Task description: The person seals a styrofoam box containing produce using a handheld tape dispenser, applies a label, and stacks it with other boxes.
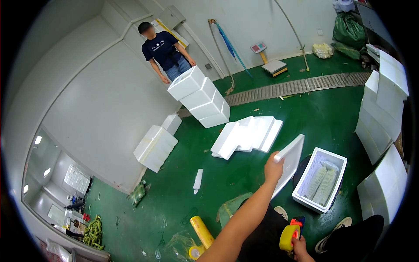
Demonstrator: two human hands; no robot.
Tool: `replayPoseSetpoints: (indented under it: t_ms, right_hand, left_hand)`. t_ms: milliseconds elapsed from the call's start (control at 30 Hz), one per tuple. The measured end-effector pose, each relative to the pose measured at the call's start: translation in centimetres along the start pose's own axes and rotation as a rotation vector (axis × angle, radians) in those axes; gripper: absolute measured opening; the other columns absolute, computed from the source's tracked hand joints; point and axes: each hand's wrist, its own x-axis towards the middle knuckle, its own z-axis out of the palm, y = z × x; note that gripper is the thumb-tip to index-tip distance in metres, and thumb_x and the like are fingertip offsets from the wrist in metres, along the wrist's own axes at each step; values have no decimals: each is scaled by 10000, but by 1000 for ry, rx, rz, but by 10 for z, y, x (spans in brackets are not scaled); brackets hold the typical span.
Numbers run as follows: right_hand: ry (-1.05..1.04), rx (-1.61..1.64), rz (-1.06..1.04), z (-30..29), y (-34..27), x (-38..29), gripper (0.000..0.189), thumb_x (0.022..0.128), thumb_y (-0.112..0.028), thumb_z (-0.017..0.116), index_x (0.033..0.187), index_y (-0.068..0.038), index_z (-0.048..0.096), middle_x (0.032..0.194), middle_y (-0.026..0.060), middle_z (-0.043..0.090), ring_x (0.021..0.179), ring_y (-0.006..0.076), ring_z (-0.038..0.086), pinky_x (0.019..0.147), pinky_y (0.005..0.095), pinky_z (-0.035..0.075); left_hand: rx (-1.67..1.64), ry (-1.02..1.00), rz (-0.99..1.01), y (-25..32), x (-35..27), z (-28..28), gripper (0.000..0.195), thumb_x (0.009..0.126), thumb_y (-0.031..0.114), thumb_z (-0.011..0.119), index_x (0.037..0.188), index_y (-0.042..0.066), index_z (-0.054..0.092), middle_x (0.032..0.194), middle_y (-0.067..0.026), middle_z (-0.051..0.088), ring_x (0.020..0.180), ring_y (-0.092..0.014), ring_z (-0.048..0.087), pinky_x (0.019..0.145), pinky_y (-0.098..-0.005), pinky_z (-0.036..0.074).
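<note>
My left hand point(274, 166) grips the edge of a white foam lid point(292, 163), which is tilted up on its side beside an open white foam box point(299, 198). In the box lie long, pale green items in foam netting point(322, 185), with a clear bag at their upper end and pale lining around them. My right hand point(299, 247), low in the view, is closed on a tape dispenser with a roll of yellow tape point(286, 238). The box stands on a dark round base between my left hand and the stacked boxes at the right.
Several foam lids point(248, 134) lie on the green floor. Behind them a person point(162, 49) stands by stacked foam boxes point(209, 98). More boxes point(381, 131) line the right side. Yellow rolls point(202, 232) lie near my legs; a platform scale point(274, 66) stands by the wall.
</note>
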Motion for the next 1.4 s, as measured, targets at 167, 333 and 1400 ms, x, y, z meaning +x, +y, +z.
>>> replayPoseSetpoints:
  t_ms: [167, 333, 1400]
  right_hand:
    - [-119, -119, -23, -1, -6, -13, 499, 932, -246, 564, 1376, -54, 438, 1207, 113, 566, 1054, 233, 579, 882, 356, 483]
    - [-3, 12, 3, 4, -5, -5, 348, 834, -65, 590, 1170, -23, 508, 958, 115, 619, 805, 245, 640, 689, 354, 516]
    - [-1, -4, 1, 0, 0, 0, 357, 826, -59, 592, 1173, -14, 525, 961, 108, 633, 805, 238, 646, 703, 341, 519]
  left_hand:
    - [48, -53, 47, 0, -3, -2, 341, 830, 229, 670, 1150, 121, 621, 1087, -161, 663, 993, -325, 641, 845, -376, 495]
    - [41, 6, 75, 6, -2, 0, 359, 834, 231, 671, 1170, 121, 604, 1082, -158, 663, 999, -326, 637, 848, -363, 492]
    - [36, -12, 59, 9, -3, 0, 354, 815, 205, 701, 1152, 125, 630, 1041, -126, 673, 944, -264, 642, 804, -339, 492]
